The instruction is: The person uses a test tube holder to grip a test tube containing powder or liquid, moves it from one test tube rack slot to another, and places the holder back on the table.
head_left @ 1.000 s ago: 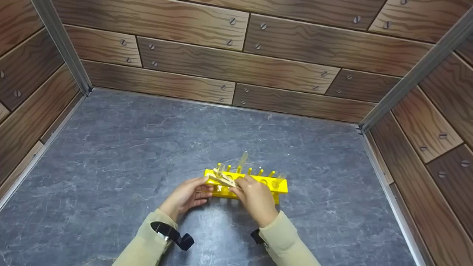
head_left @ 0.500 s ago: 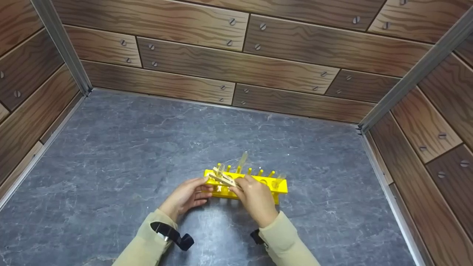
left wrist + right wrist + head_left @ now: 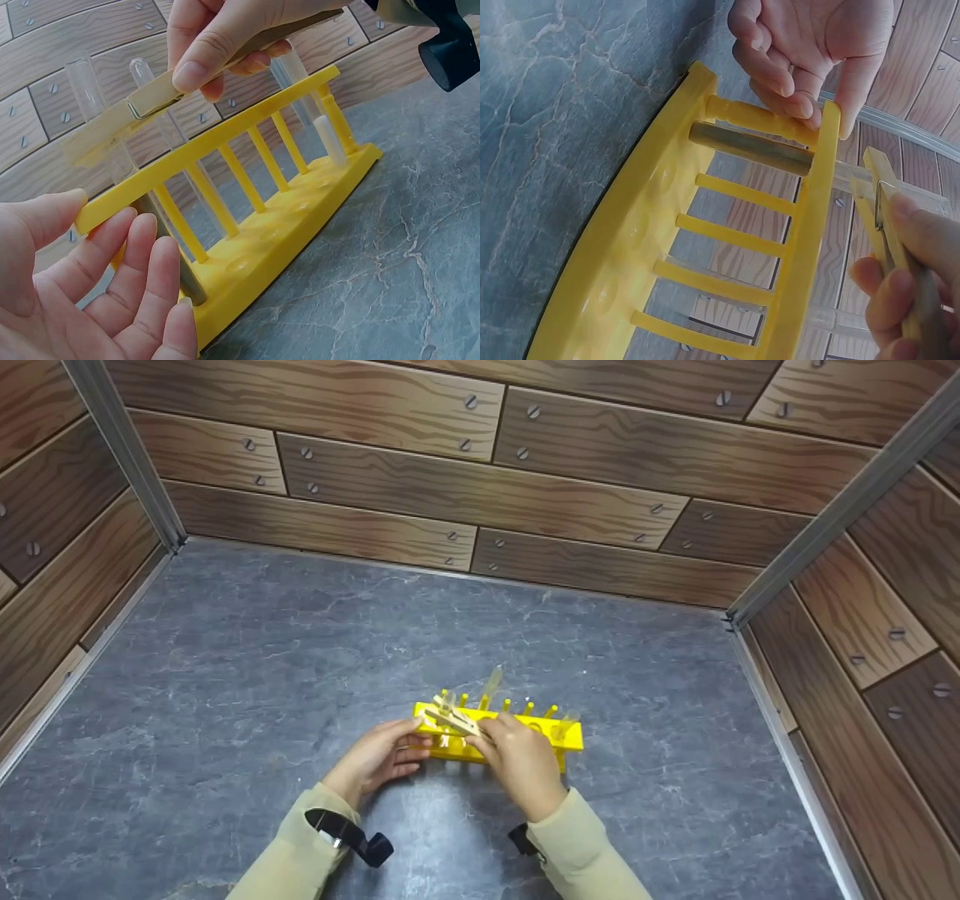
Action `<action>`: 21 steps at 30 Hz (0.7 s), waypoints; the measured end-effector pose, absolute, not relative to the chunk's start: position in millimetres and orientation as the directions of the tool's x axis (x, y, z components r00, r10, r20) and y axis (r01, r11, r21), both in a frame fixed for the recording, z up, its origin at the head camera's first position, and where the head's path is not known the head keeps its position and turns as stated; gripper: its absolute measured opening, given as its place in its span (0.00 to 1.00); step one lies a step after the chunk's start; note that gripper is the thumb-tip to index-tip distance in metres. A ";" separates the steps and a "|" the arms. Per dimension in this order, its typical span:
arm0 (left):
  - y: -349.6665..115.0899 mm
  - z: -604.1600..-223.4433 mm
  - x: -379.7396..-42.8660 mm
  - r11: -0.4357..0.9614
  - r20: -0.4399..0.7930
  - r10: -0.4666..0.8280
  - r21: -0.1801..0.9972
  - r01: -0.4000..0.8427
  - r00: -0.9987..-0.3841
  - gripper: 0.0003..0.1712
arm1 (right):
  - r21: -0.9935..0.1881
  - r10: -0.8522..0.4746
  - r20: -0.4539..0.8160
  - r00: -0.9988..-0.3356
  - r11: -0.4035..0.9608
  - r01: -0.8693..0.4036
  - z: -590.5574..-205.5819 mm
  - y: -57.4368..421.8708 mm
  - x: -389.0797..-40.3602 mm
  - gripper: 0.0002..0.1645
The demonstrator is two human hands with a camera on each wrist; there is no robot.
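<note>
Rack (image 3: 619, 259) = glossy yellow plastic, standing on desk (image 3: 300, 660), which is grey, marbled, w/ pale veins. Top plate w/ round holes, base w/ shallow round dimples, row of thin upright pegs (image 3: 731, 236) along rack's back. L hand (image 3: 379, 757) at rack's L end: grip narrow, thumb & fingers pinching end of top plate, other fingers loosely bent below. R hand (image 3: 525, 769) over rack's middle: grip narrow too, holding wooden clamp (image 3: 154, 94). Clamp = slim pale wood strips w/ bent-wire spring (image 3: 880, 202), slanting above rack's top plate, far end at neck of dark-filled tube (image 3: 754, 148); can't tell if it bites on tube or just overlaps it. That tube: clear, straight-walled, in rack's L-end hole, lower part olive-brown. Inverted tube (image 3: 491, 682), clear, rounded end up, sits over a peg at rack's back. R-end tube (image 3: 328, 139) in rack's far R hole, white at bottom.

Diffs b/w views: L wrist cam gets that white bit & the rounded tip clearly; R wrist cam gets olive-brown part & wire spring close up; head cam alone has rack end to end, both sleeves (image 3: 577, 840) & wood-print walls (image 3: 375, 465) all round, w/ screw-head motifs & grey metal corner strips (image 3: 825, 521)
</note>
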State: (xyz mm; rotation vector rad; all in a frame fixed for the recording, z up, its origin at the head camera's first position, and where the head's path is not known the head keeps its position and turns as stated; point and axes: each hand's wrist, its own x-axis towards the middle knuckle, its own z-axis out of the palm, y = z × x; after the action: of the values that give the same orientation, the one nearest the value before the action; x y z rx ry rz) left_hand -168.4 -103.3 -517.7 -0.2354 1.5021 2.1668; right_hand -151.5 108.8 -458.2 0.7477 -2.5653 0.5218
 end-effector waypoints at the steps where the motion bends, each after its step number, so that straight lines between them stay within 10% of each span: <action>1: -103.2 -517.7 -168.3 -0.275 -0.407 0.293 0.831 -0.484 -0.865 0.15 | -0.233 -0.416 0.486 -0.768 0.786 -0.573 -457.7 108.9 -151.2 0.13; 21: -102.4 -518.0 -167.2 -0.275 -0.396 0.296 0.836 -0.475 -0.869 0.18 | -0.223 -0.401 0.502 -0.766 0.796 -0.563 -449.5 110.7 -147.0 0.14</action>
State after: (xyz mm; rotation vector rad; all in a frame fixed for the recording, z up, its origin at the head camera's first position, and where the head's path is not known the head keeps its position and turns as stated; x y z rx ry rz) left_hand -167.2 -102.4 -518.0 -0.2219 1.5067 2.1707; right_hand -147.0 110.7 -449.5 0.7226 -2.5485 0.5078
